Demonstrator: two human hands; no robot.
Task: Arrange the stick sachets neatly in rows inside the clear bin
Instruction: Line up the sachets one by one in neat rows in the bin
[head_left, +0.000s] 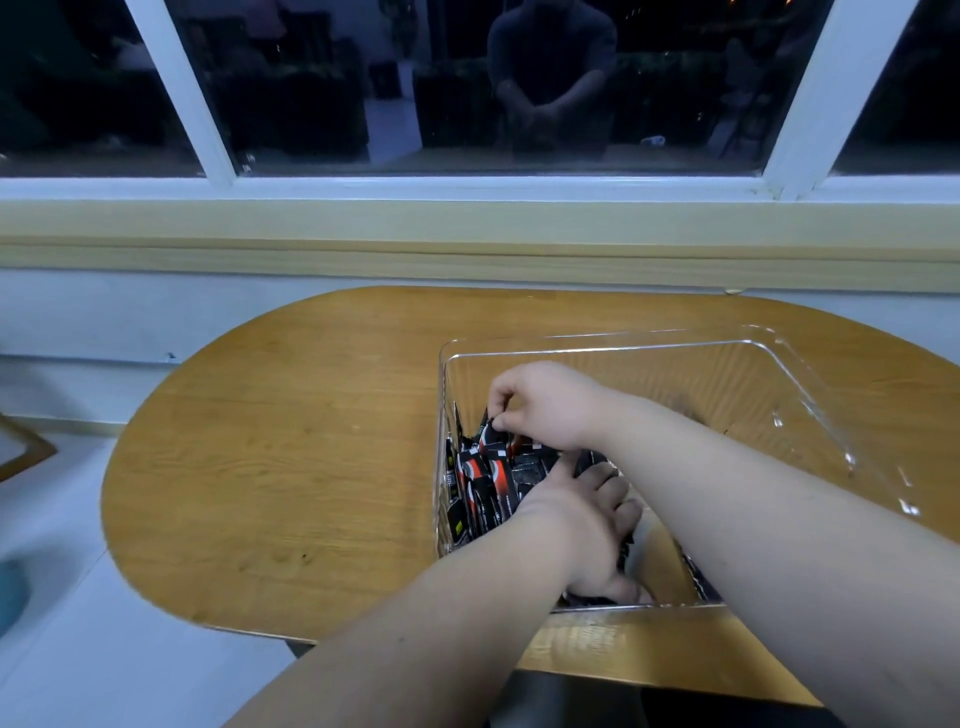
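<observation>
A clear plastic bin (769, 374) stands on the oval wooden table. Several black, red and white stick sachets (483, 488) stand packed against the bin's left wall. Both my arms reach into the bin. My right hand (545, 405) is over the far end of the sachets, with thumb and fingers pinching the top of one sachet. My left hand (592, 525) lies nearer to me, fingers spread and fairly straight, pressing against the right side of the sachets. The lower ends of the sachets are hidden under my hands.
The right half of the bin shows bare bottom (727, 426). The wooden table (291, 441) stretches left of the bin and ends at a curved edge. A wall with a window sill (467, 228) rises right behind the table.
</observation>
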